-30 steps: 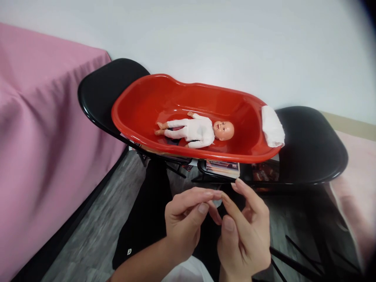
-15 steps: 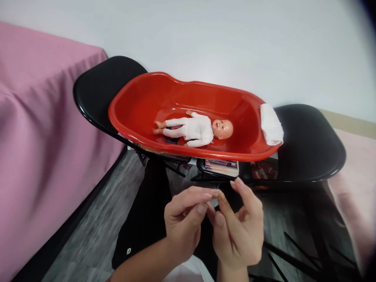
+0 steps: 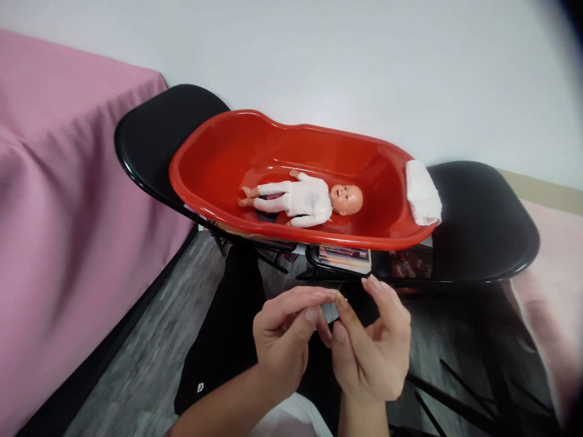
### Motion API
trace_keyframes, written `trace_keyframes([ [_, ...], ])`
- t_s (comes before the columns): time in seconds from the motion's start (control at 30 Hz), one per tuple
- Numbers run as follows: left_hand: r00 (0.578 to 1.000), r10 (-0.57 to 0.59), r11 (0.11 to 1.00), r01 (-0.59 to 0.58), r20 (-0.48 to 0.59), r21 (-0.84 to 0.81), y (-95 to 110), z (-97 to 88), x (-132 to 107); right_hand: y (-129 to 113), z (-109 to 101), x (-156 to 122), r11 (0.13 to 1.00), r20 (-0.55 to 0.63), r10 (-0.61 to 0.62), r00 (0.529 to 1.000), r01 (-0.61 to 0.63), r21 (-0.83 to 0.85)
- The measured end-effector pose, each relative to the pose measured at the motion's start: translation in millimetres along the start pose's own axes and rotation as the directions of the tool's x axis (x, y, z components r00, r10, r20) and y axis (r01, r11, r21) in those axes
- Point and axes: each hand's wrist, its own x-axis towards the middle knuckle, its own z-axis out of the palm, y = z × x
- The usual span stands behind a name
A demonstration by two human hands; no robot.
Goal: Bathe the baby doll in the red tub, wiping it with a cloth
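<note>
Head view: left hand [image 3: 280, 340] and right hand [image 3: 373, 352] held just this side of the red tub [image 3: 319, 142], half-open, fingers bent, forefinger tips touching each other; both look empty. White-clad doll [image 3: 310, 199] lies on its back in the tub, head toward right end. White cloth [image 3: 423, 193] draped over right rim. Black chair [image 3: 487, 224] under that end.

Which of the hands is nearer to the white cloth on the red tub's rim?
Right. The right hand is below and to the left of the white cloth in the view; the left hand is also below it, but farther left.
</note>
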Motion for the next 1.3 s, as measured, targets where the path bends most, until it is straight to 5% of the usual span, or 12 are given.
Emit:
trace_keyframes([
  [0.23, 1.0, 0.017, 0.996, -0.018, 0.012, 0.082, -3, -2.2, -7, 6, 1, -3, 1.0, 0.007, -0.013, 1.0, 0.013, -0.02],
  [0.57, 0.991, -0.117, 0.993, 0.117, -0.063, -0.003, 2, 3.9, -2, 7, 7, -16, 0.995, 0.049, 0.054, 0.997, -0.058, 0.082],
  [0.97, 1.0, 0.013, 0.994, -0.014, 0.011, 0.11, -6, 0.6, 3, 0, 8, -15, 0.968, 0.101, 0.133, 0.986, -0.151, 0.202],
  [1.3, 0.995, 0.076, 0.943, -0.092, 0.062, 0.319, -17, -8.7, 1, 1, 12, -14, 0.979, 0.07, 0.162, 0.984, -0.169, 0.112],
])
